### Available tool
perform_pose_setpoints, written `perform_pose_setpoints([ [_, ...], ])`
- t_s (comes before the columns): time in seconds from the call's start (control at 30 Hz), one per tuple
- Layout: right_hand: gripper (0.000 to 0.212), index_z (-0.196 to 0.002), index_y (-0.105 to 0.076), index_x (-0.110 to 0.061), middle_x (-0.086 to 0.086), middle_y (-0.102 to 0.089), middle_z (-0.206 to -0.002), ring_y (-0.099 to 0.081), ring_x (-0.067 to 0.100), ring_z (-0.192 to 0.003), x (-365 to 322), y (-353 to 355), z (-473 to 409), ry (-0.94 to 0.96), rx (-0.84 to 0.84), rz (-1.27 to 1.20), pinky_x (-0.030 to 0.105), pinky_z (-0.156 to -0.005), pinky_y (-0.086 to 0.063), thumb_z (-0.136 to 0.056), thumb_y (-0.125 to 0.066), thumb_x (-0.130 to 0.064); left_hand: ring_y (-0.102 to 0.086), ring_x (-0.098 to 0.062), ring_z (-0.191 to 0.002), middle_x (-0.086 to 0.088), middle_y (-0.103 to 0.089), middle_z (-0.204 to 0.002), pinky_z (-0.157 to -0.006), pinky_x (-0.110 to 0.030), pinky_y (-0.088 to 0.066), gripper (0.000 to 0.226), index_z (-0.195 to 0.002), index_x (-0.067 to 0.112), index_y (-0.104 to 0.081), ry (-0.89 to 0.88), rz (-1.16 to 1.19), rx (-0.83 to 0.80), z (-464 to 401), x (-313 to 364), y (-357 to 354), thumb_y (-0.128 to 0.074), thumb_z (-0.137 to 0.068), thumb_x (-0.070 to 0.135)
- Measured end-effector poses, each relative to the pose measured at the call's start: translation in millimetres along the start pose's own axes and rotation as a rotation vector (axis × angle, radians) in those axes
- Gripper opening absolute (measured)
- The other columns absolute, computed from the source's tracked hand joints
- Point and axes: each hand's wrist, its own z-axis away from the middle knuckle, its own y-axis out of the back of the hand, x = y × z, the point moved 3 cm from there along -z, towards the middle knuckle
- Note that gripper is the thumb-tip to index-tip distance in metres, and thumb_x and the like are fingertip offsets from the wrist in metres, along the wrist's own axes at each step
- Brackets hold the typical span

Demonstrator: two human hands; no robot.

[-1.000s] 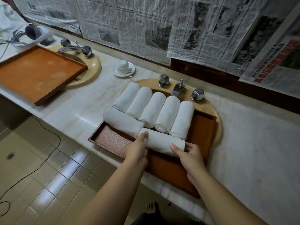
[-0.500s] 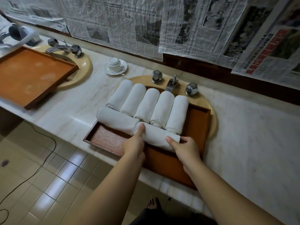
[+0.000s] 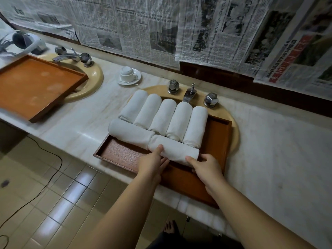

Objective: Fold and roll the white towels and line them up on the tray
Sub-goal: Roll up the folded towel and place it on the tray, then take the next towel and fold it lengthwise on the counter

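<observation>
roll (image 3: pixel 173 150) nudged slightly further onto the tray (image 3: pixel 219 141) toward the back row (image 3: pixel 163 115), left hand (image 3: pixel 152 165) and right hand (image 3: pixel 206 167) each gripping an end, thumbs on top; risk: loose release lets it unroll or bump the row crooked.

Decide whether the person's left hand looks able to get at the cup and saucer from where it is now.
Probably yes: the left hand would let go of the rolled towel, and only bare counter lies between it and the cup and saucer.
</observation>
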Motion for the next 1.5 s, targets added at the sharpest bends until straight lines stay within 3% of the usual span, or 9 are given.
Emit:
perform_pose_setpoints([
  [0.2,0.053,-0.134,-0.059,-0.023,-0.004,-0.073,-0.106,-0.072,0.016,-0.094,-8.0,27.2,11.9,0.050,-0.031,0.052,0.038,-0.090,-0.059,-0.089,-0.077,-0.046,-0.073,-0.025,-0.090,-0.014,-0.066,-0.103,-0.080,-0.040,-0.065,0.043,-0.118,0.000,-0.059,-0.097,-0.115,0.101,10.9,-7.6,6.2,-0.075,-0.096,0.033],
  [0.3,0.044,-0.131,-0.058,-0.029,-0.010,-0.070,-0.107,-0.068,0.010,-0.096,-9.8,55.7,16.4,0.111,0.021,0.112,0.039,-0.092,-0.058,-0.093,-0.072,-0.046,-0.070,-0.023,-0.090,-0.011,-0.067,-0.104,-0.080,-0.045,-0.063,0.050,-0.121,0.015,-0.058,-0.242,-0.346,0.174,31.6,-17.8,4.8,-0.077,-0.088,0.047],
  [0.43,0.038,-0.128,-0.061,-0.028,-0.010,-0.068,-0.105,-0.068,0.006,-0.090,-1.1,112.2,19.4,0.203,0.146,0.172,0.035,-0.089,-0.058,-0.093,-0.074,-0.038,-0.066,-0.012,-0.092,0.004,-0.069,-0.098,-0.073,-0.033,-0.052,0.028,-0.106,0.027,-0.063,-0.472,-0.709,-0.022,77.3,-44.2,-28.2,-0.073,-0.093,0.049],
  [0.57,0.039,-0.130,-0.061,-0.026,-0.009,-0.063,-0.113,-0.065,0.007,-0.095,20.2,185.9,27.4,0.251,0.286,0.169,0.026,-0.086,-0.052,-0.093,-0.074,-0.033,-0.065,-0.004,-0.072,0.006,-0.070,-0.078,-0.065,-0.033,-0.052,0.023,-0.088,0.027,-0.064,-0.589,-0.960,-0.215,106.5,-86.6,-89.8,-0.075,-0.091,0.048],
  [0.73,0.041,-0.135,-0.055,-0.031,-0.013,-0.057,-0.124,-0.058,0.004,-0.106,64.9,319.8,52.5,0.200,0.471,0.199,0.026,-0.092,-0.051,-0.096,-0.068,-0.035,-0.065,-0.001,-0.067,0.013,-0.069,-0.084,-0.055,-0.028,-0.052,0.019,-0.091,0.035,-0.063,-0.677,-1.222,-0.531,146.7,-170.6,-195.4,-0.068,-0.095,0.054],
  [0.87,0.044,-0.138,-0.055,-0.031,-0.010,-0.056,-0.127,-0.056,0.007,-0.113,114.1,428.0,78.1,0.125,0.627,0.281,0.024,-0.093,-0.047,-0.096,-0.068,-0.035,-0.062,0.008,-0.077,0.018,-0.068,-0.090,-0.063,-0.020,-0.046,0.017,-0.091,0.037,-0.062,-0.755,-1.359,-0.731,181.1,-246.3,-271.8,-0.066,-0.095,0.053],
  [1.07,0.046,-0.138,-0.057,-0.028,0.002,-0.057,-0.129,-0.052,0.023,-0.120,194.8,549.7,121.6,-0.042,0.801,0.466,0.036,-0.096,-0.049,-0.094,-0.069,-0.033,-0.063,-0.001,-0.084,0.016,-0.064,-0.098,-0.075,-0.026,-0.055,0.018,-0.096,0.037,-0.062,-0.847,-1.478,-1.019,223.0,-362.2,-362.2,-0.064,-0.096,0.055],
  [1.33,0.062,-0.154,-0.039,-0.031,0.001,-0.040,-0.151,-0.038,0.026,-0.140,277.7,627.5,145.8,-0.277,0.632,0.746,0.041,-0.109,-0.040,-0.096,-0.061,-0.032,-0.057,-0.012,-0.106,0.007,-0.061,-0.109,-0.090,-0.034,-0.053,0.024,-0.113,0.032,-0.065,-1.033,-1.727,-1.276,254.5,-471.1,-428.7,-0.061,-0.098,0.051],
  [1.5,0.057,-0.146,-0.048,-0.039,-0.005,-0.038,-0.152,-0.038,0.023,-0.142,311.1,636.9,142.0,-0.171,0.527,0.791,0.042,-0.111,-0.042,-0.093,-0.068,-0.036,-0.048,-0.020,-0.123,0.003,-0.055,-0.131,-0.100,-0.041,-0.051,0.041,-0.129,0.033,-0.058,-1.170,-1.890,-1.360,271.4,-523.0,-437.2,-0.065,-0.095,0.054],
])
